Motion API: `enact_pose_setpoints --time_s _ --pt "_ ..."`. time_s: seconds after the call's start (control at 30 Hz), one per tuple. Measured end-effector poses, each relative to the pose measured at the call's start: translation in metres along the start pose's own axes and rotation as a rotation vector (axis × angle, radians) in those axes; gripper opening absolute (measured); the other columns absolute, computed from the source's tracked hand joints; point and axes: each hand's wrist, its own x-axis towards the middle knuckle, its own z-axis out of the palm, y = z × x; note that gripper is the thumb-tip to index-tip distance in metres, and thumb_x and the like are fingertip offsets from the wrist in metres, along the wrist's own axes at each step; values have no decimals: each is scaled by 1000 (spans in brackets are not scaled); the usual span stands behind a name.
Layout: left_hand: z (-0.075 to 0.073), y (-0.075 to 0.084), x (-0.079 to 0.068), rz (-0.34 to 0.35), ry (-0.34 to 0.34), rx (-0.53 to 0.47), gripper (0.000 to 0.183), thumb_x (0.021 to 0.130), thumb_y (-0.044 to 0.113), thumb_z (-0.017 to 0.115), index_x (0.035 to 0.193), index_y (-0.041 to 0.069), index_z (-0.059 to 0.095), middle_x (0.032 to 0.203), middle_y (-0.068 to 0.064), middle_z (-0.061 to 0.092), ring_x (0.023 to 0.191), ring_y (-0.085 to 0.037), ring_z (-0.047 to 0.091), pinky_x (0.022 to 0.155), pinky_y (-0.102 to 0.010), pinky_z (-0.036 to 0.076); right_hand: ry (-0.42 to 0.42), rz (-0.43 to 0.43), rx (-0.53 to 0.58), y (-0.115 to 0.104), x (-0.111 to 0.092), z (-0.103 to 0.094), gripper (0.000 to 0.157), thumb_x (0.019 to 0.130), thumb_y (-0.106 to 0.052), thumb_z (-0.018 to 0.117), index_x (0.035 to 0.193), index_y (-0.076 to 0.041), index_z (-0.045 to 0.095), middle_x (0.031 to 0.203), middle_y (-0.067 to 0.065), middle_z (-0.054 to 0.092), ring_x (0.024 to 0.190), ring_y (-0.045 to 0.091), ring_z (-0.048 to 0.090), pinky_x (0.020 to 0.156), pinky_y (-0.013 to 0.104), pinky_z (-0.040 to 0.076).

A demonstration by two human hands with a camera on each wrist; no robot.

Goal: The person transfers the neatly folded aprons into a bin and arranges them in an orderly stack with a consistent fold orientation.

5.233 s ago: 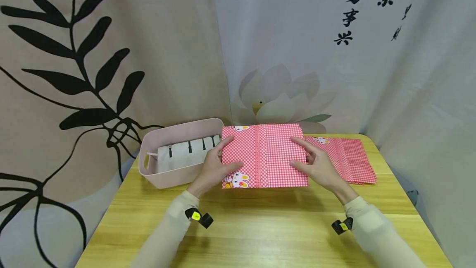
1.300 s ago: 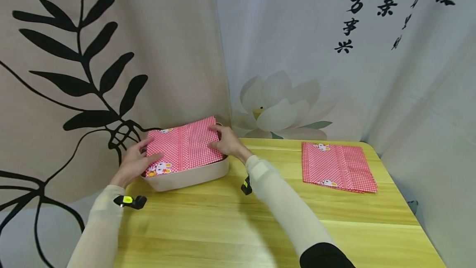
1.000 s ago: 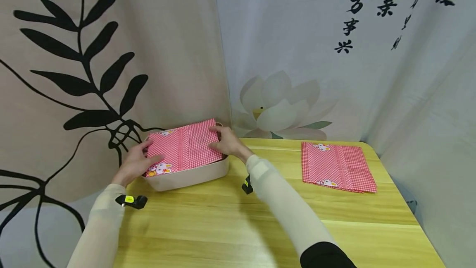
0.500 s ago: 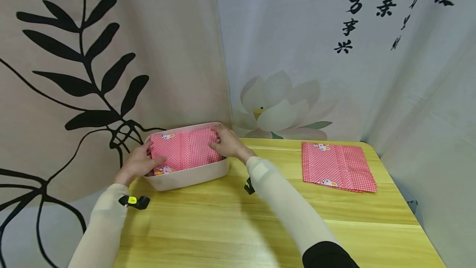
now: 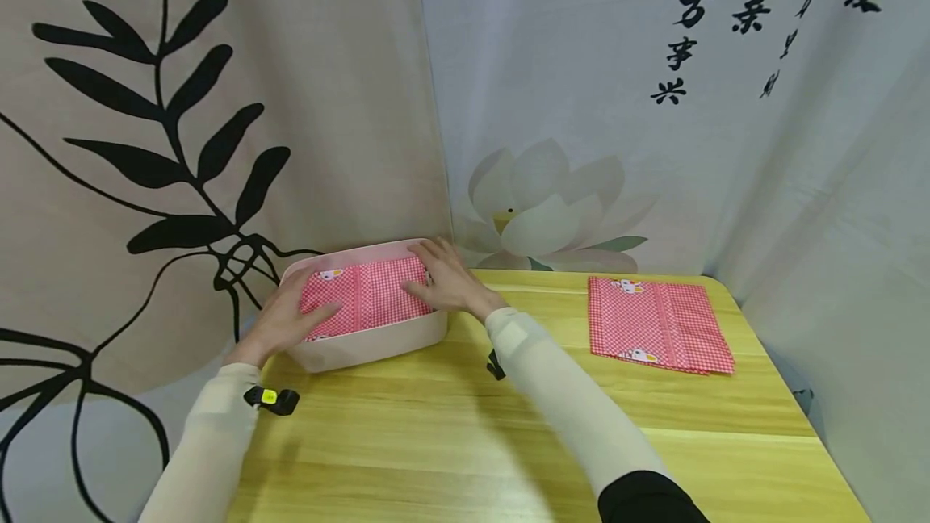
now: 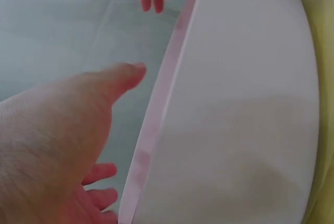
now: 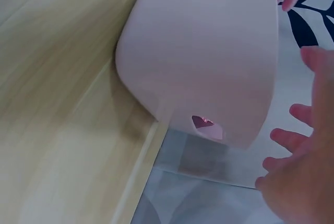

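Observation:
A folded red-and-white checked cloth (image 5: 370, 293) with rabbit prints lies inside a pale pink bin (image 5: 366, 352), below its rim. My left hand (image 5: 286, 317) hovers over the bin's left end, its fingers extended and slightly spread. At the opposite end, my right hand (image 5: 450, 281) is spread too, above the rim. Both wrist views show gaps between the hands and the bin wall; neither my left hand (image 6: 57, 135) nor my right hand (image 7: 302, 161) holds anything there. Whatever lies under the cloth is hidden.
More folded checked cloth (image 5: 661, 325) lies in a stack at the right of the wooden table (image 5: 436, 442). Behind the table hangs a printed curtain (image 5: 341, 103). The bin stands near the table's back left edge.
From mid-table, the cloth was carried left over the bin, then lowered inside, covering a white item seen there earlier. Just now both hands have let go and lifted slightly.

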Motion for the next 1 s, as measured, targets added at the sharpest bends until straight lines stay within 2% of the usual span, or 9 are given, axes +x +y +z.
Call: enact_pose_setpoints --time_s 0.1,0.27,0.43,0.6,0.7,0.87,1.0 --pt "3 2 3 2 7 50 100 108 55 72 181 8 20 183 -32 26 165 -64 28 128 -90 24 -10 5 -63 2 -5 -1 82 113 -62 53 179 -18 32 188 17 26 176 53 13 144 70 7" --pt "10 5 6 -11 12 127 99 108 64 66 182 16 19 185 -32 19 171 -62 10 127 -96 3 -16 13 -119 5 -12 -3 84 111 -71 46 180 -24 31 189 17 23 176 55 9 142 77 5" --pt "17 14 5 -41 2 177 101 107 72 59 183 19 18 188 -31 11 173 -61 -1 125 -96 -7 -36 43 -163 9 -20 -7 85 111 -75 41 182 -33 22 192 14 15 177 54 5 140 79 3" --pt "23 22 6 -34 -29 173 103 108 75 55 182 14 18 188 -31 4 174 -61 -6 131 -89 -12 -42 54 -162 11 -31 -11 88 110 -77 42 183 -34 18 193 13 10 177 52 4 140 80 1" --pt "27 28 6 -26 -52 146 104 108 75 54 183 14 16 189 -30 1 174 -61 -7 134 -86 -10 -43 52 -148 13 -40 -13 89 109 -77 44 183 -35 18 193 13 10 178 50 0 140 80 -1" --pt "34 38 8 -23 -53 177 105 107 81 50 184 20 13 190 -26 0 173 -62 -6 132 -89 -7 -43 44 -187 21 -54 -16 88 110 -77 46 182 -40 14 193 11 8 178 49 1 140 80 3" --pt "40 44 11 -22 -53 181 105 106 83 48 184 23 12 191 -21 -3 174 -60 -7 130 -91 -9 -34 41 -208 29 -68 -20 87 109 -76 47 182 -38 20 193 9 10 178 49 4 139 81 6"
